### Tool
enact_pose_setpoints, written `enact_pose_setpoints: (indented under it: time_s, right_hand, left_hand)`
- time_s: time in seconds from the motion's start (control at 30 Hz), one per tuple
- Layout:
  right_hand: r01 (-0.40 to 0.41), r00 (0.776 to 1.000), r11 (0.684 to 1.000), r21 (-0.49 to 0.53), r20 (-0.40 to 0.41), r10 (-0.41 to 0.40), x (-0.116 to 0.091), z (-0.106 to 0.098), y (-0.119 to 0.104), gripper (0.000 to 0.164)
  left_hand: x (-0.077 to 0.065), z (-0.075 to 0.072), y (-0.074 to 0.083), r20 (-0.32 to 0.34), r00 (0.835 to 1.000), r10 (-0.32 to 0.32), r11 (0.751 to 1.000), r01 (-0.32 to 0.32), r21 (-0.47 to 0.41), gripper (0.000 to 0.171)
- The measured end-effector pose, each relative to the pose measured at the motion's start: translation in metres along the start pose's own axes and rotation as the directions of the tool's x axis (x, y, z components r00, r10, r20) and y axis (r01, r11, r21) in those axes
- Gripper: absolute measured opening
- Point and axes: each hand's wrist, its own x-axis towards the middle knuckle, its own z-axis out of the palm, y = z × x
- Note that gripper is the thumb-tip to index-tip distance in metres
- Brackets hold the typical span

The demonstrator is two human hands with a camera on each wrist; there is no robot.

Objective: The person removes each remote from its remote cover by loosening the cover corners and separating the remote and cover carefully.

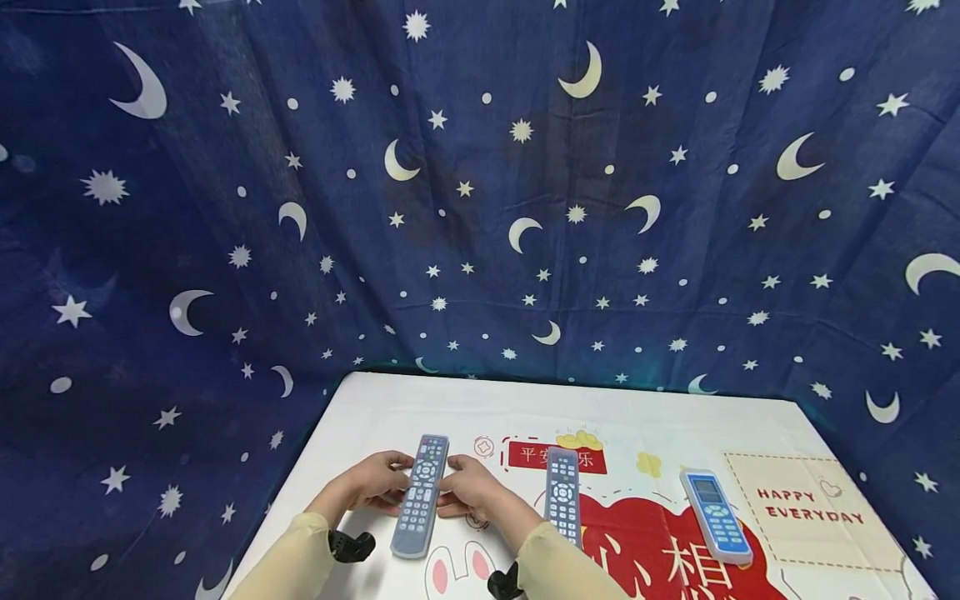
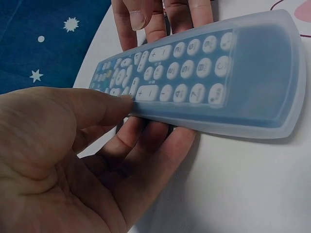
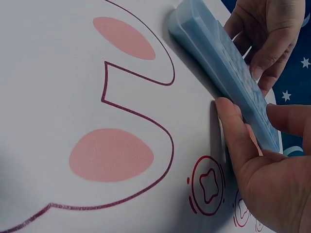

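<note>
A grey-blue remote control (image 1: 414, 521) in a translucent cover, with pale buttons, is held between both hands at the left of the table. My left hand (image 1: 372, 482) grips its left edge; in the left wrist view the thumb lies on the top edge and the fingers reach beneath the remote (image 2: 257, 80). From the opposite side my right hand (image 1: 474, 490) holds the right edge, fingers under it and thumb at its upper side. The right wrist view shows the remote (image 3: 209, 51) tilted, at least partly raised off the cloth.
A second covered remote (image 1: 563, 492) lies right of my right hand, its lower end hidden by the forearm. Farther right lies a white-and-blue remote (image 1: 716, 515) with a small screen. A printed white cloth (image 1: 450, 400) covers the table; a starry curtain (image 1: 480, 275) hangs behind.
</note>
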Motion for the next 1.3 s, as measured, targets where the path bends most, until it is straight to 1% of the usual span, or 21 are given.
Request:
enact_pose_setpoints:
  time_s: [0.33,0.5,0.6,0.8,0.93,1.13,1.3]
  right_hand:
    - [-0.006,0.999,1.0,-0.013,-0.048,0.005,0.002,0.007,0.0,0.06]
    - [0.014,0.997,1.0,-0.021,-0.069,-0.016,0.001,0.009,0.001,0.058]
    - [0.042,0.995,0.999,-0.028,-0.087,-0.045,-0.001,0.009,-0.001,0.058]
    - [0.129,0.987,0.992,-0.005,-0.1,-0.129,-0.003,0.008,-0.005,0.056]
    - [0.164,0.977,0.986,-0.042,-0.129,-0.168,-0.003,0.007,-0.008,0.054]
    - [0.202,0.963,0.97,-0.133,-0.154,-0.221,-0.004,0.003,-0.016,0.052]
    - [0.235,0.958,0.96,-0.155,-0.131,-0.256,-0.006,0.002,-0.022,0.049]
  left_hand:
    - [0.0,0.001,0.0,-0.026,1.0,0.012,1.0,-0.012,0.009,0.049]
    - [0.0,-0.001,-0.003,-0.03,1.0,0.009,1.0,-0.01,-0.018,0.051]
    - [-0.002,-0.002,0.0,-0.025,0.999,0.021,0.999,-0.022,-0.049,0.052]
    - [-0.006,-0.001,0.006,-0.024,0.996,0.083,0.99,-0.086,-0.112,0.054]
    - [-0.006,0.001,0.009,-0.042,0.99,0.131,0.983,-0.135,-0.126,0.056]
    - [-0.008,0.004,0.013,-0.071,0.975,0.209,0.967,-0.217,-0.13,0.055]
    - [-0.007,0.004,0.014,-0.091,0.96,0.264,0.952,-0.274,-0.138,0.054]
